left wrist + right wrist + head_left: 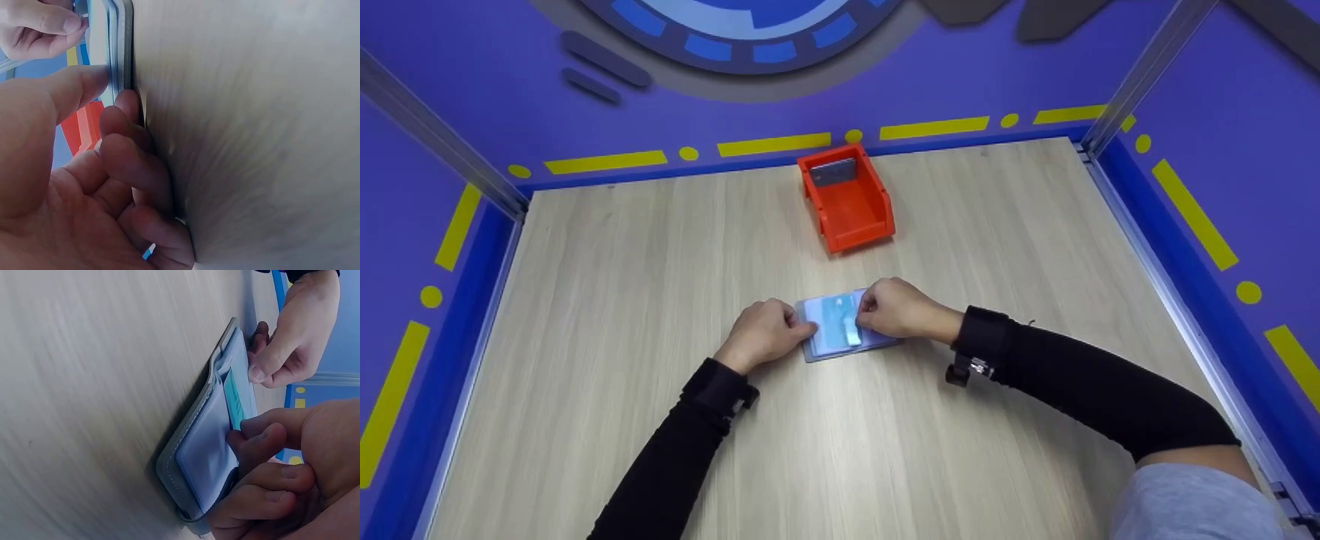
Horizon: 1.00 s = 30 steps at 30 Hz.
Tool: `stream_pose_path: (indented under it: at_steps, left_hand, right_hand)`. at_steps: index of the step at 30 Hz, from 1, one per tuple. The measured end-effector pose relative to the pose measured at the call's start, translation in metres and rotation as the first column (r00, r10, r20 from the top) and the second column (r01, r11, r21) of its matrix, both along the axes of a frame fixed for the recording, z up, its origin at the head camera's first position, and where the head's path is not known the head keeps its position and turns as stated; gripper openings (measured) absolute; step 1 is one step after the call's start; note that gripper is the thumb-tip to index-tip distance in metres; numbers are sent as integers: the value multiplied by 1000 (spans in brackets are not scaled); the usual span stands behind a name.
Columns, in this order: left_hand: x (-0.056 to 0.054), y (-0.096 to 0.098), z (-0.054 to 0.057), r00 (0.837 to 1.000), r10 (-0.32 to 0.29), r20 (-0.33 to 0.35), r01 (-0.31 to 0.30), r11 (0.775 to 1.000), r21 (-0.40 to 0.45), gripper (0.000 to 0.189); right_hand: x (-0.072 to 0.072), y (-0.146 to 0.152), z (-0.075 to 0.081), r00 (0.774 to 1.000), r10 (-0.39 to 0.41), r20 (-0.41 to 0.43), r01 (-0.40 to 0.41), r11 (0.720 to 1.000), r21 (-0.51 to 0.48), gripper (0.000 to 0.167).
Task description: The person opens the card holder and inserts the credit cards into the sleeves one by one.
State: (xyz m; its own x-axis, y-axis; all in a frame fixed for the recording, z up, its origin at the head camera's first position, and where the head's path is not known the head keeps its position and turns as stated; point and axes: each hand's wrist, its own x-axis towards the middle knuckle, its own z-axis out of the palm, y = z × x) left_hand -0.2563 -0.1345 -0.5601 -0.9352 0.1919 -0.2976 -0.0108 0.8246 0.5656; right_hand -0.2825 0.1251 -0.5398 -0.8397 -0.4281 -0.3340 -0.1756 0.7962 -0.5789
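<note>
A grey card holder [809,349] with clear plastic sleeves lies spread open on the table. My left hand [765,334] grips its left edge, with the thumb on top and the fingertips low at the edge, as the left wrist view shows. A teal card [232,396] is at the middle of the holder, partly covered by glossy plastic. My right hand [901,309] pinches the edge of that card between thumb and index finger, above the right-hand sleeve [208,444]. The other right fingers are curled over the holder's near end. How much of the card sits inside a sleeve is hidden.
Beyond the holder, near the back wall, stands an orange-red open-front bin [851,214] with a dark grey flat piece [832,173] at its back. Blue panels with yellow marks border the wooden table [660,247] at the back and sides.
</note>
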Motion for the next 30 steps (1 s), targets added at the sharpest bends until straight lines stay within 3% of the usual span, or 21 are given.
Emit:
stream_pose_path:
  at_steps: [30]
  left_hand:
    - [-1,-1,-3,998,-38,-55,38,999,3,41]
  right_hand:
    - [5,-10,-4,1000,17,-21,-19,997,-77,16]
